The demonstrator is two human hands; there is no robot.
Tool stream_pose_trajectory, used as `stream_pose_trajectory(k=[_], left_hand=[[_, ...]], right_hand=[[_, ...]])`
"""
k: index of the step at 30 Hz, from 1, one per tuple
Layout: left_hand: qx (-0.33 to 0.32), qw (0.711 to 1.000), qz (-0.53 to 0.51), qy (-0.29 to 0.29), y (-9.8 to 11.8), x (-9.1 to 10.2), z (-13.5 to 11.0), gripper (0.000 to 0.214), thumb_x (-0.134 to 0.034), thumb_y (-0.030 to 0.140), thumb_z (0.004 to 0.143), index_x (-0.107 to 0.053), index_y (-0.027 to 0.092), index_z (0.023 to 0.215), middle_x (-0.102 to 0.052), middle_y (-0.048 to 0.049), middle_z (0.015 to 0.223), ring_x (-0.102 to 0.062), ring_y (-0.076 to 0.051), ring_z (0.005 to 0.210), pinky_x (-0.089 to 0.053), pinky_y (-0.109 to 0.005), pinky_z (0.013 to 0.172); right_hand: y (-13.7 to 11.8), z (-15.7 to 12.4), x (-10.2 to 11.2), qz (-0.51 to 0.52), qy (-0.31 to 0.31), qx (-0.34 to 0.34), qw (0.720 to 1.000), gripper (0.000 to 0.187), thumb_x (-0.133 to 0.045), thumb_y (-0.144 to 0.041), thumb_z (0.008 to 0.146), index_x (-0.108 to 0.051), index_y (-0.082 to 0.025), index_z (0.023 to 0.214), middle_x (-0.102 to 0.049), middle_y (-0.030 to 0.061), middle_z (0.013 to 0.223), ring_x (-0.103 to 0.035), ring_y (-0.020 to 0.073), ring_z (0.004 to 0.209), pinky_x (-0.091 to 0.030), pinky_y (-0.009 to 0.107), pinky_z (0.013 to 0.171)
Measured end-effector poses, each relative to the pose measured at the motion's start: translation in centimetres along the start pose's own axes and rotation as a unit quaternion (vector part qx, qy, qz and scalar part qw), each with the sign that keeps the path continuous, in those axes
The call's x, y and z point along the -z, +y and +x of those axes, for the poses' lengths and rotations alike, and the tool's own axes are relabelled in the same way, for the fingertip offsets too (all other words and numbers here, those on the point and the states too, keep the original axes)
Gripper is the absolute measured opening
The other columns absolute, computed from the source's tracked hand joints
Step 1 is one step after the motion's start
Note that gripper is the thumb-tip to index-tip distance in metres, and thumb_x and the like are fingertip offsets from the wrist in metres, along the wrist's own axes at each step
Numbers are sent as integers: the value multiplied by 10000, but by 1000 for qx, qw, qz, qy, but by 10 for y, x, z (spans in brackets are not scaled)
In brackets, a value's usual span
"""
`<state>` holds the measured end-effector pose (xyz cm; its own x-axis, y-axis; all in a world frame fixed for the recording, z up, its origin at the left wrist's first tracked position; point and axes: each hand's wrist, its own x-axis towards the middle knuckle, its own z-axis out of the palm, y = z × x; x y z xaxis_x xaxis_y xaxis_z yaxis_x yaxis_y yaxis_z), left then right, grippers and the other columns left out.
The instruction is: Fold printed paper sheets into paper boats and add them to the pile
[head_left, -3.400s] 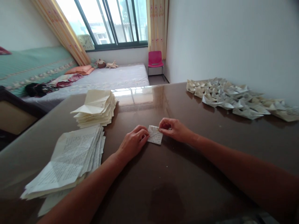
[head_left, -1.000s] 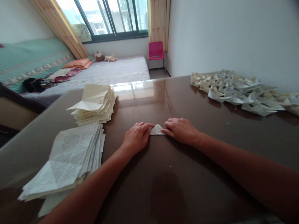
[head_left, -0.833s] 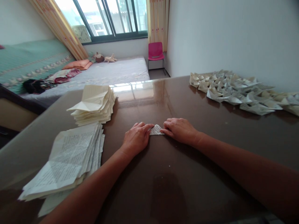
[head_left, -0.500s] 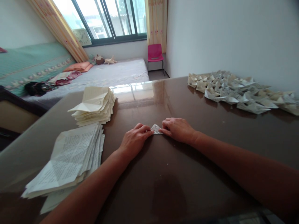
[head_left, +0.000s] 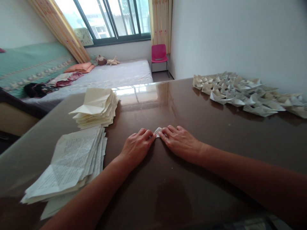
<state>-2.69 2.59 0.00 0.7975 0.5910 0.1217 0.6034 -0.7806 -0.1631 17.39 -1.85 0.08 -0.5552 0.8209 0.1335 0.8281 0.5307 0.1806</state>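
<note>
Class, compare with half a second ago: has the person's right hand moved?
Yes: the right hand has shifted slightly left, away from the unmoved folded paper shapes.

The head view looks down over the table [head_left: 144, 115], forward to the window [head_left: 123, 24].

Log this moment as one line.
left hand: touching folded paper | right hand: touching same paper | table: paper stacks left, paper boats right

Well beyond the left hand [head_left: 138, 145] we see a bed [head_left: 129, 72] with an orange pillow [head_left: 79, 67] and a pale soft toy [head_left: 113, 61] on it. Past the right hand [head_left: 181, 142] we have a white wall [head_left: 227, 38], and far ahead of the gap between the hands, a pink chair [head_left: 159, 53].
</note>
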Motion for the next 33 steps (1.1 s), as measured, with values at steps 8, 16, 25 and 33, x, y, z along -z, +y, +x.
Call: stream_pose_trajectory(k=[8, 16, 25, 33], left_hand=[[6, 1000, -4, -12, 2, -1, 1, 281, -439, 230, 954, -596, 248, 1187, -616, -42, 1045, -539, -192, 995, -493, -302, 778], [-6, 1000, 25, 15, -4, -3, 0, 243, -453, 214, 939, -644, 232, 1087, -628, -37, 948, -547, -187, 900, -452, -288, 688], [-32, 998, 43, 14, -13, 2, -7, 205, -497, 197, 911, -669, 231, 1017, -630, -29, 903, -554, -182, 845, -418, -277, 617], [25, 999, -9, 33, -9, -3, -5, 242, -452, 214, 927, -682, 261, 983, -646, -23, 934, -566, -180, 883, -434, -269, 623]], right_hand=[[4, 9, -1, 3, -20, -21, 1000, 344, -383, -170, 959, -504, -108, 1275, -586, 132, 1114, -516, 252, 980, -428, 342, 728], [0, 4, 1, -20, -24, -11, 999, 356, -381, -148, 948, -511, -77, 1272, -588, 168, 1106, -517, 259, 962, -411, 355, 719], [-12, -10, 24, -52, -84, -32, 995, 268, -438, -61, 873, -686, -101, 964, -622, 160, 952, -526, 259, 901, -377, 373, 685], [-2, 0, 15, -40, -43, -37, 998, 219, -459, -127, 900, -671, -131, 958, -642, 127, 935, -540, 247, 878, -369, 356, 687]])
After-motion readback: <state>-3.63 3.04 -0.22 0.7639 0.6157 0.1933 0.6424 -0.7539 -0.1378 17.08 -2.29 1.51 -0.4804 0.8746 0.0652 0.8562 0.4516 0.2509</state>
